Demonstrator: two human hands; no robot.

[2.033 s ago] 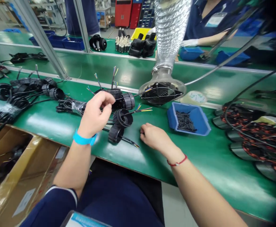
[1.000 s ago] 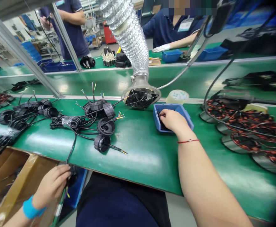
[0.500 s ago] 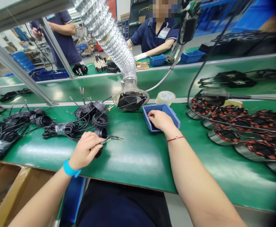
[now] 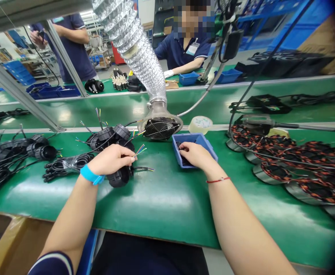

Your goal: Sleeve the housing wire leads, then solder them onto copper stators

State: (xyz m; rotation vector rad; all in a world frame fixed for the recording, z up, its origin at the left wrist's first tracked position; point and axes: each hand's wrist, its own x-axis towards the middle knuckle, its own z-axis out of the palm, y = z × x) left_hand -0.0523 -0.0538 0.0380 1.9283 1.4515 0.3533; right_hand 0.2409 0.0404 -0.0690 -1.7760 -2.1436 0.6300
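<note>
Left of centre, the left hand pinches thin multicoloured wires. Right of centre, the right hand rests inside a blue plastic bin, its grip hidden.

Your table is glossy green, streaked with whitish glare. You wear a turquoise wristband on the left, a thin red bracelet on the right, and a navy sleeve edged in white. The wire ends at your left fingertips show blue, yellow and green; the round caps and bundled cables are black. Your bin is mid-blue, its small pieces dark. Ahead of you, the ridged duct is shiny silver, and its black fan bears concentric rings. To your right, the coils mix orange-red with black above silvery rims.
</note>
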